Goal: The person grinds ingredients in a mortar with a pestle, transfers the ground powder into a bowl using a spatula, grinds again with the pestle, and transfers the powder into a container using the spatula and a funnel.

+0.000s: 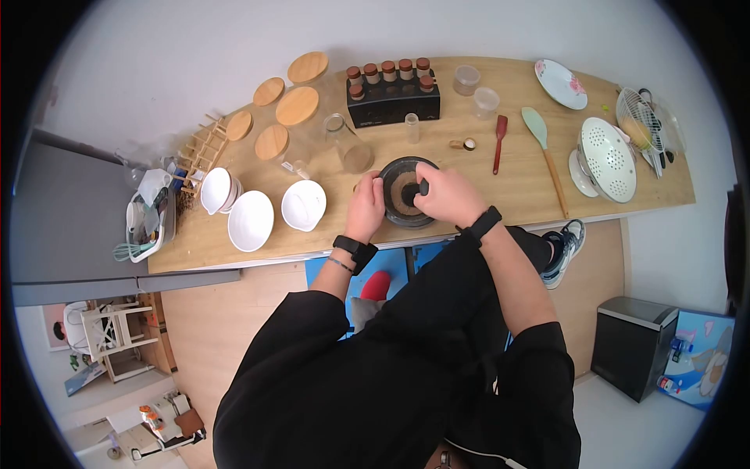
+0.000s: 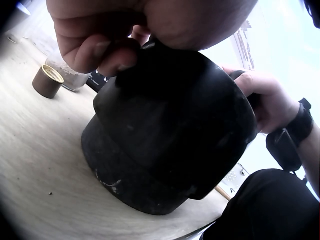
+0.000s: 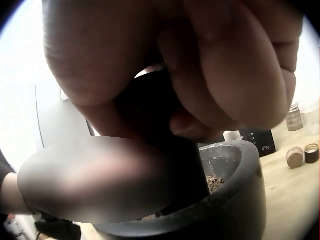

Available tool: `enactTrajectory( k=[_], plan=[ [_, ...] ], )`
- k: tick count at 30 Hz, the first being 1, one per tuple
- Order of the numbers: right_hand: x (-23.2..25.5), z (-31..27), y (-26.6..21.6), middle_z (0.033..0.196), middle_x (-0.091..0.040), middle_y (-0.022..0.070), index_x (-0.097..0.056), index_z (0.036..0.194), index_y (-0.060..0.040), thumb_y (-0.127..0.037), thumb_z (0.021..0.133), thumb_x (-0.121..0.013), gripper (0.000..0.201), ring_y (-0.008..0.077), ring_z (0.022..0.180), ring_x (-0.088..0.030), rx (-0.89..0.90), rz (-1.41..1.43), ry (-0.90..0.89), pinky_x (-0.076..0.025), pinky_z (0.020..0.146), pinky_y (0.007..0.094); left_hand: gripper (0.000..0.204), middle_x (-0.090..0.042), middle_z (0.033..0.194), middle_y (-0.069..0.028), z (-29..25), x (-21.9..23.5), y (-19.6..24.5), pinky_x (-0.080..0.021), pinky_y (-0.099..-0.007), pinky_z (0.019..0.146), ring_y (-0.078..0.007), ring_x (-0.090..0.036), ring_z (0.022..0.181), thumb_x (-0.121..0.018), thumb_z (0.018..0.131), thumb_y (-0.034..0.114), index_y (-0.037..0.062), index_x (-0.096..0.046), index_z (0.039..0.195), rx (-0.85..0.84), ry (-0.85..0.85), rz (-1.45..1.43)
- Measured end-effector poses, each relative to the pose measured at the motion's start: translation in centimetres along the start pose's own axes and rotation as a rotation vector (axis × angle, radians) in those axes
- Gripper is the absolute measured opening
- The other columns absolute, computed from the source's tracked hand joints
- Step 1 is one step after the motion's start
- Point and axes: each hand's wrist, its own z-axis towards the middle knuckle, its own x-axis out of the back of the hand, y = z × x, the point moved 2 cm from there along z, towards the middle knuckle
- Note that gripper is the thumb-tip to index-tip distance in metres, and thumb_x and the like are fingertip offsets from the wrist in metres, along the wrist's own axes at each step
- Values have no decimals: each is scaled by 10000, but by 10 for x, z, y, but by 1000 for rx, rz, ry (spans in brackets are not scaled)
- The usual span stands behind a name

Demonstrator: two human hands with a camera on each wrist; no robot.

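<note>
A dark stone mortar [image 1: 408,223] stands near the table's front edge, with ground brown powder [image 3: 216,183] inside. My left hand [image 1: 365,207] holds it by the left side of its rim; in the left wrist view the fingertips curl over the rim of the mortar [image 2: 170,125]. From the right, my right hand [image 1: 451,197] grips a black pestle [image 3: 185,170], fingers wrapped round its upper part. The pestle leans inside the bowl with its lower end in the powder. Behind the mortar stand a small glass vial [image 1: 412,129] and a small brown cap [image 2: 48,81].
A black spice rack [image 1: 391,112] with several capped jars stands at the back. White bowls [image 1: 251,221] and a glass jar [image 1: 348,147] are on the left. On the right lie a red spatula [image 1: 500,144], a green spatula [image 1: 544,156] and a white colander [image 1: 607,160].
</note>
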Motion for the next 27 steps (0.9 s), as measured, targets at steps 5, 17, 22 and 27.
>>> enactTrajectory(
  k=[5,17,22,27],
  plan=[
    [1,-4,-12,785,-652,199,-574,955,-65,-155,752,-653,235,413,778,-637,147,-161,159,-499,660,508,249,-656,1019,-239,1,-2,-2,-488,-465,832,-422,-615,981,-475,1025,195,2,-575,1146,-27,10,13],
    [-7,4,-18,893,-656,197,-556,1031,-78,-169,813,-635,249,422,803,-636,146,-119,216,-504,667,515,269,-654,983,-250,3,-1,-1,-500,-415,800,-393,-641,921,-459,1039,198,-16,-572,1157,-46,5,45],
    [-2,4,-21,857,-667,214,-562,1023,-68,-157,804,-640,249,430,808,-638,29,-123,175,-497,681,520,282,-657,983,-245,2,-4,-7,-501,-417,808,-389,-642,921,-451,1044,206,-19,-565,1170,-60,-3,7],
    [-9,8,-13,828,-677,220,-571,1017,-70,-158,796,-642,249,424,816,-646,42,-97,137,-496,682,529,264,-651,1038,-266,2,0,-1,-484,-479,839,-440,-612,983,-462,1026,190,-9,-575,1159,-8,-26,-2]
  ],
)
